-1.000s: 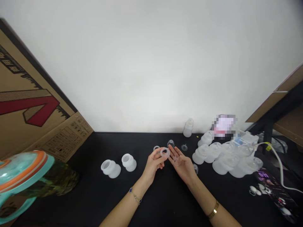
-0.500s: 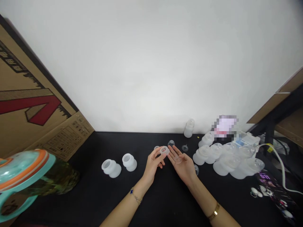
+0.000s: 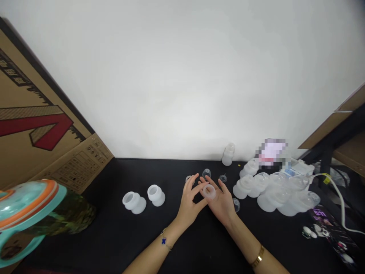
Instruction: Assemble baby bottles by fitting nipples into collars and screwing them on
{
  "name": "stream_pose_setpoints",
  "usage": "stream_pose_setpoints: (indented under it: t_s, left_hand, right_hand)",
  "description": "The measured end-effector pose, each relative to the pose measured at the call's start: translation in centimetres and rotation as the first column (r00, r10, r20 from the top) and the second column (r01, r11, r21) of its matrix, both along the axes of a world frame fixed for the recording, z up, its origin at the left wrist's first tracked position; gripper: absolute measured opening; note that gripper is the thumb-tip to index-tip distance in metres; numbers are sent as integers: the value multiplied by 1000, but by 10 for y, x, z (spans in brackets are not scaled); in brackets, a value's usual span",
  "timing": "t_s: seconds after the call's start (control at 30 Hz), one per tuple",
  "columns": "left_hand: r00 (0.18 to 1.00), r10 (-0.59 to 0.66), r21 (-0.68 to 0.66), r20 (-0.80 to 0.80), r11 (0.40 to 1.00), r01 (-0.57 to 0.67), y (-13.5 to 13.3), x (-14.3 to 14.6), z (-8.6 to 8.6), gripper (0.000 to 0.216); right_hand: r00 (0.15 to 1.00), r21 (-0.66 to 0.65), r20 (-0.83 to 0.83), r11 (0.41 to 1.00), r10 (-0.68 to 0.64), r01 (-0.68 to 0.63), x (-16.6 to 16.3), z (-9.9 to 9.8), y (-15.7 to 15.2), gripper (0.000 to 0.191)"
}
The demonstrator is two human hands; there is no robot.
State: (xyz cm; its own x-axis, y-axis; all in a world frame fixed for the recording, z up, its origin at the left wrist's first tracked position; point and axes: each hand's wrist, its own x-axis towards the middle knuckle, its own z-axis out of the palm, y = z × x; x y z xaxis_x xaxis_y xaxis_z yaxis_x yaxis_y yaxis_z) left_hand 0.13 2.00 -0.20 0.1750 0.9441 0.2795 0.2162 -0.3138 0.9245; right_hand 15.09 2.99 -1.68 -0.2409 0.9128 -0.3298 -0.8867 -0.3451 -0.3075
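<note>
My left hand (image 3: 191, 201) has its thumb and index finger at opposite edges of a translucent white collar ring (image 3: 209, 191); its other fingers stretch out. The ring is at my right palm. My right hand (image 3: 222, 203) lies palm up with its fingers spread, under the ring. The clear piece earlier on that palm cannot be made out separately now. Behind my left fingertips, another ring (image 3: 188, 178) is partly hidden. Beyond my right fingertips lie a clear dome cap (image 3: 207, 173) and a clear flanged nipple (image 3: 223, 177). A second dome cap (image 3: 236, 205) sits beside my right hand.
Two open white bottles (image 3: 134, 202) (image 3: 156, 195) stand left on the black table (image 3: 108, 236). Capped small bottles (image 3: 273, 194) cluster at right; another (image 3: 228, 154) stands by the wall. A large jug (image 3: 42, 213), a cardboard box (image 3: 42, 114), a phone (image 3: 272, 150) and a white cable (image 3: 340, 201) surround them.
My left hand has brought the ring right and down from above my fingertips onto my right palm. Its fingers have spread wider. My right hand has stayed nearly in place.
</note>
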Motion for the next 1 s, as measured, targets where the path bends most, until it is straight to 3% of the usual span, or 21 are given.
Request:
stream_pose_setpoints:
  t_s: [0.2, 0.37, 0.57, 0.73, 1.0]
  left_hand:
    - [946, -40, 14, -323, 999, 47, -1, 4, -14, 46]
    - [905, 0, 46, -425, 999, 21, 0, 6, -20, 51]
    - [890, 26, 81, -456, 997, 12, 2, 5, -23, 50]
    - [900, 68, 144, -431, 990, -6, 0, 5, -21, 65]
    - [922, 104, 240, -372, 971, -12, -2, 5, -14, 28]
  right_hand:
    - [999, -7, -4, 999, 33, -33, -2, 5, -4, 43]
    - [999, -8, 4, 999, 42, -42, -3, 8, -6, 42]
    - [999, -13, 32, 1000, 18, -18, -3, 8, -5, 39]
    - [999, -11, 52, 1000, 14, -13, -4, 8, -6, 33]
    - [999, 2, 41, 1000, 21, -21, -5, 2, -5, 33]
